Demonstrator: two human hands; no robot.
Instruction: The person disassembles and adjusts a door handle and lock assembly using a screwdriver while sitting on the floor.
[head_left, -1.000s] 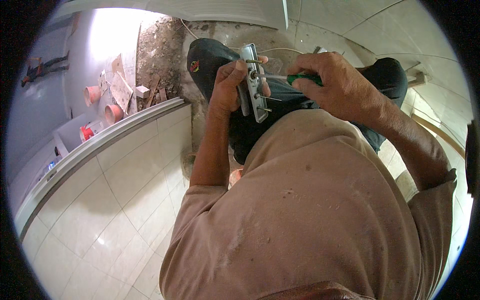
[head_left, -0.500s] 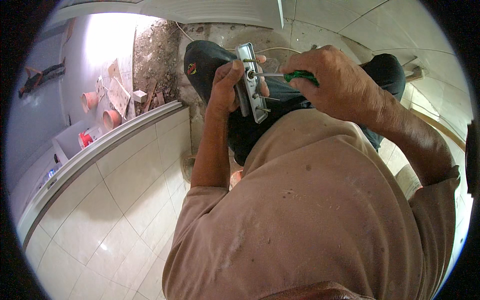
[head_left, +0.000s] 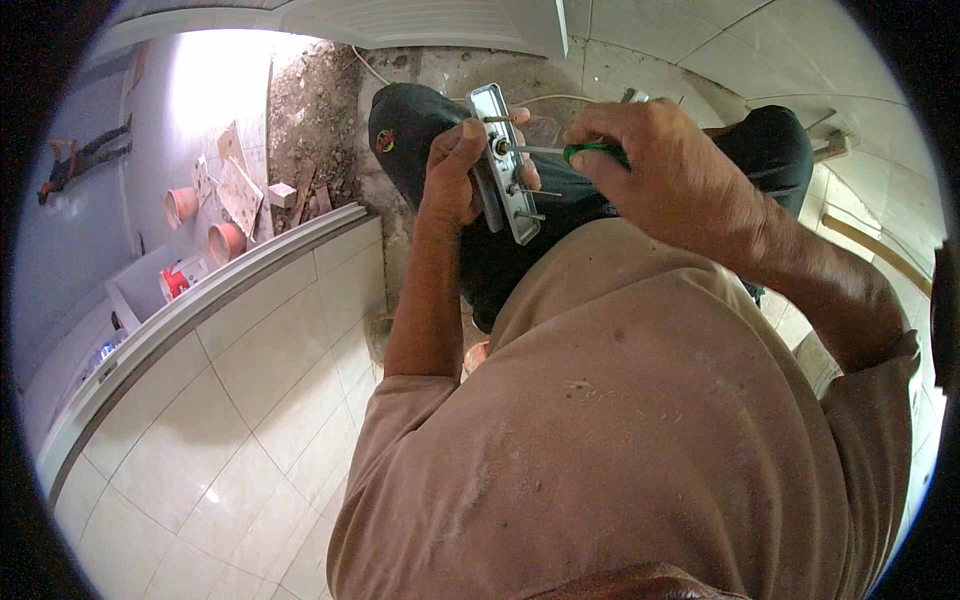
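Two hands on the job. My left hand (head_left: 455,175) is closed round the long metal plate (head_left: 487,104), thumb on the near edge, fingertips showing past the far side. Plate's a narrow, shallow tray shape: smooth silvery metal, raised rim, rounded corners, tilted a bit, hollow face toward my R side. It's up over my lap, btwn my knees. Brass-col. post (head_left: 501,119) sticks out nr its top end, a silvery post (head_left: 531,215) nr its bottom, w/ a thin pin (head_left: 542,193) just above that one. Dk grey lever (head_left: 487,197), smooth & rounded, hangs along the plate's L side.

My right hand (head_left: 655,150), R of the plate, is curled tight on a screwdriver (head_left: 598,154): glossy green handle, slim straight steel shaft. Shaft runs level to the round ring (head_left: 502,147) in the plate's upper half; can't tell if the tip's seated.

Under the plate, my dk trousers (head_left: 415,112), soft cloth, round emblem on the knee. Nearer me than the plate, my brown shirt (head_left: 620,400), matte fabric w/ pale dusty smears. L of the plate: crumbly rubble (head_left: 318,120), then a rounded orange bucket (head_left: 226,242). Beyond the plate, a white slatted door (head_left: 430,25).
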